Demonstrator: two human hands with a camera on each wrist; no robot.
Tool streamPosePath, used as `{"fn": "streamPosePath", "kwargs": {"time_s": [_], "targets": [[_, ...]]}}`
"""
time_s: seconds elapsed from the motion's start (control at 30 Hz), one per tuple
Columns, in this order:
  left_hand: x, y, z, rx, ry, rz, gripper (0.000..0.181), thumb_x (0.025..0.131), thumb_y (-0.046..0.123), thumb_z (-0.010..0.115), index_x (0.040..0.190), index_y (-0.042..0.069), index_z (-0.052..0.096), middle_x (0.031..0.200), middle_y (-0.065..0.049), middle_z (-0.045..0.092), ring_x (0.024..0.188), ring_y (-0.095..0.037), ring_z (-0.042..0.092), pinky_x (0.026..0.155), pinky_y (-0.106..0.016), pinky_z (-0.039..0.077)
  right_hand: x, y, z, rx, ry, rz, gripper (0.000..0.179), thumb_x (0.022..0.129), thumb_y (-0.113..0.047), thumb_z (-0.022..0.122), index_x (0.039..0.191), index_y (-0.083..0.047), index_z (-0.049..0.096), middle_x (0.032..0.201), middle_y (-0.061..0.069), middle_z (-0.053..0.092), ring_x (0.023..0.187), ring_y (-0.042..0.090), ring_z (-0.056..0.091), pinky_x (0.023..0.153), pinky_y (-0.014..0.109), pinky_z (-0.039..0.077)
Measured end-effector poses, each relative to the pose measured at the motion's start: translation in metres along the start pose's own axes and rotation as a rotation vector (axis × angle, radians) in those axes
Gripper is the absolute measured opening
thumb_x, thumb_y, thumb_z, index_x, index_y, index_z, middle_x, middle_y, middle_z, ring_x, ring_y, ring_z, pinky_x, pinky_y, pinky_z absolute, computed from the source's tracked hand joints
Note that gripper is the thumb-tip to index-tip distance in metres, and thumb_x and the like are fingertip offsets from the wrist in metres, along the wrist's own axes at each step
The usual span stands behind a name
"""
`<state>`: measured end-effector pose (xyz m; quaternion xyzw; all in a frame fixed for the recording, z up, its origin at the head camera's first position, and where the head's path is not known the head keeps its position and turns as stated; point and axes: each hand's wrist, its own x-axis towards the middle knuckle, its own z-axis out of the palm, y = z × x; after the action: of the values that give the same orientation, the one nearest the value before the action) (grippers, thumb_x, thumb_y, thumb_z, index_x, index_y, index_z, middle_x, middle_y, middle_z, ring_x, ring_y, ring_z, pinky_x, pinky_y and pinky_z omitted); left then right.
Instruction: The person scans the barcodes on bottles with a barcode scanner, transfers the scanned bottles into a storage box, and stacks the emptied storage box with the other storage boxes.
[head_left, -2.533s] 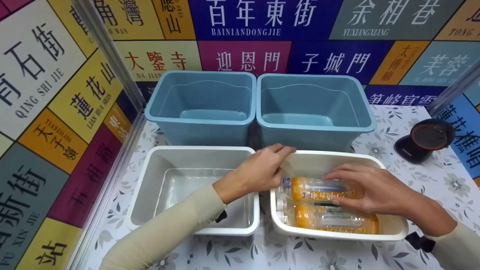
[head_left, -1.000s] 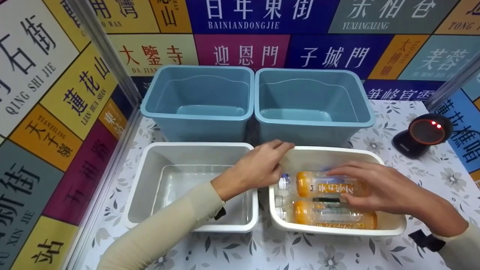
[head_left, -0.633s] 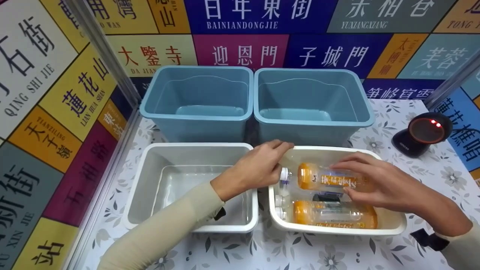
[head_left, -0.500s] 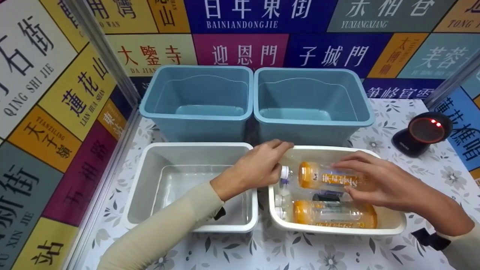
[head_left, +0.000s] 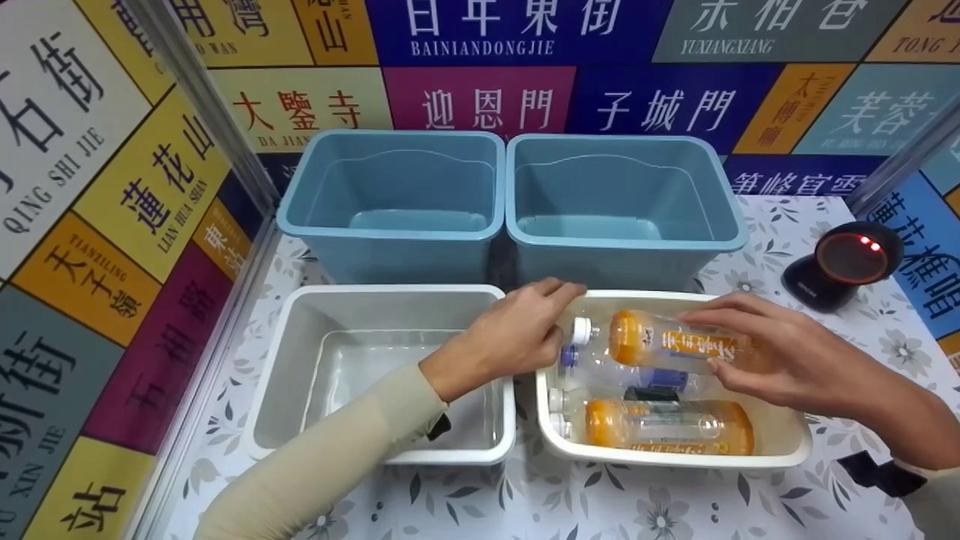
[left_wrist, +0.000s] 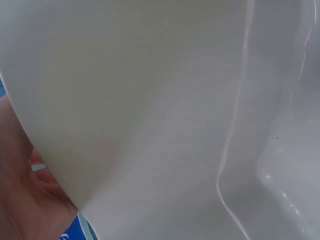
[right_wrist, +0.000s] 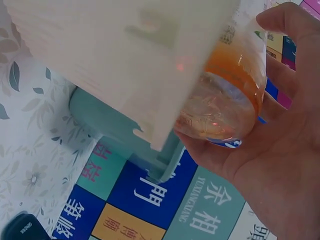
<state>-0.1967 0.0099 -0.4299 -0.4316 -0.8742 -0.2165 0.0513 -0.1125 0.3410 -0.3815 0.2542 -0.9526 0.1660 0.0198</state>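
My right hand (head_left: 787, 356) holds a clear plastic bottle with an orange label (head_left: 637, 337) near its base, fingers on the far side and thumb nearer me. Its white cap points left, and the bottle is above the others in the right white bin (head_left: 551, 442). In the right wrist view the bottle's base (right_wrist: 220, 107) sits between thumb and fingers. My left hand (head_left: 517, 330) grips that bin's back left corner with curled fingers. Below lie a clear bottle with a purple cap (head_left: 607, 367) and another orange-labelled bottle (head_left: 667, 427).
A left white bin (head_left: 382, 457) stands beside it, under my left forearm. Two blue bins, left (head_left: 405, 259) and right (head_left: 622, 262), stand behind. A black desktop scanner (head_left: 844, 262) with red lights is at the right. Printed panels (head_left: 480, 97) wall the back and sides.
My right hand has raised the orange-labelled bottle from the others and shifted slightly back and right, uncovering the purple-capped bottle. The left hand keeps its place. Red lights have come on in the scanner.
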Motion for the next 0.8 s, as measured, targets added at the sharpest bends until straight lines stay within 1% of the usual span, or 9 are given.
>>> {"fn": "streamPosePath", "kwargs": {"time_s": [0.03,0.1,0.17,0.2,0.27,0.4,0.6,0.7,0.8], "targets": [[0.0,0.0,0.0,-0.001,-0.001,-0.001,0.059,0.083,0.005,0.053,0.142,0.008,0.052,0.133,-0.011,0.063,0.117,-0.023,0.064,0.098,-0.035,0.055,-0.001,-0.001,-0.002,0.004,0.008,0.014,0.063,0.083,-0.027,0.081,0.138,-0.043,0.056,0.136,-0.014,0.057,0.121,0.014,0.058,0.09,0.051,0.057],[0.001,0.001,0.0,-0.002,-0.004,-0.003,0.059,0.083,0.005,0.053,0.142,0.008,0.052,0.133,-0.011,0.063,0.117,-0.023,0.064,0.098,-0.035,0.055,-0.002,0.0,-0.005,0.0,0.032,0.019,0.064,0.082,-0.025,0.082,0.138,-0.043,0.057,0.135,-0.013,0.058,0.12,0.012,0.057,0.095,0.034,0.055],[0.001,0.001,0.0,-0.003,-0.007,-0.004,0.059,0.084,0.005,0.053,0.142,0.008,0.052,0.133,-0.011,0.063,0.116,-0.023,0.065,0.098,-0.034,0.055,-0.004,0.001,-0.009,-0.007,0.057,0.027,0.065,0.081,-0.023,0.083,0.137,-0.043,0.057,0.134,-0.014,0.059,0.119,0.008,0.057,0.095,0.019,0.049],[0.001,0.001,0.0,-0.005,-0.008,-0.005,0.059,0.084,0.005,0.053,0.142,0.008,0.052,0.133,-0.01,0.063,0.116,-0.022,0.065,0.098,-0.034,0.055,-0.005,0.001,-0.011,-0.007,0.069,0.03,0.065,0.081,-0.022,0.083,0.137,-0.042,0.057,0.133,-0.013,0.059,0.119,0.007,0.056,0.096,0.015,0.046],[0.001,0.001,0.0,-0.007,-0.006,-0.005,0.059,0.084,0.005,0.053,0.142,0.008,0.052,0.132,-0.01,0.063,0.115,-0.022,0.065,0.097,-0.033,0.055,-0.007,0.003,-0.015,-0.012,0.096,0.022,0.068,0.079,-0.018,0.084,0.137,-0.041,0.058,0.133,-0.013,0.059,0.119,0.002,0.053,0.096,0.004,0.033],[0.002,0.001,0.001,-0.018,0.004,-0.002,0.058,0.083,0.004,0.052,0.141,0.008,0.053,0.129,-0.01,0.064,0.112,-0.021,0.065,0.094,-0.032,0.056,-0.01,0.005,-0.023,0.003,0.139,0.023,0.067,0.078,-0.015,0.084,0.136,-0.039,0.059,0.134,-0.011,0.059,0.12,-0.004,0.05,0.095,0.001,0.033],[0.001,0.001,0.0,-0.026,0.003,0.005,0.059,0.081,0.002,0.052,0.14,0.007,0.053,0.128,-0.011,0.064,0.111,-0.021,0.065,0.093,-0.032,0.057,-0.014,0.01,-0.028,0.008,0.204,0.046,0.064,0.079,-0.014,0.084,0.135,-0.037,0.061,0.133,-0.007,0.059,0.116,-0.007,0.048,0.085,-0.003,0.037],[0.0,0.001,0.0,-0.029,-0.001,0.002,0.06,0.081,0.002,0.052,0.141,0.007,0.053,0.129,-0.011,0.064,0.111,-0.02,0.065,0.092,-0.031,0.057,-0.015,0.012,-0.028,0.011,0.218,0.076,0.064,0.079,-0.014,0.083,0.135,-0.036,0.061,0.132,-0.004,0.059,0.113,-0.006,0.048,0.081,-0.003,0.039],[0.001,0.002,0.0,-0.027,-0.004,0.0,0.061,0.081,0.002,0.053,0.142,0.007,0.052,0.13,-0.011,0.064,0.112,-0.021,0.065,0.093,-0.031,0.057,-0.018,0.016,-0.029,0.017,0.222,0.109,0.063,0.081,-0.014,0.082,0.136,-0.036,0.06,0.13,-0.003,0.059,0.107,0.0,0.05,0.072,0.001,0.045]]}}
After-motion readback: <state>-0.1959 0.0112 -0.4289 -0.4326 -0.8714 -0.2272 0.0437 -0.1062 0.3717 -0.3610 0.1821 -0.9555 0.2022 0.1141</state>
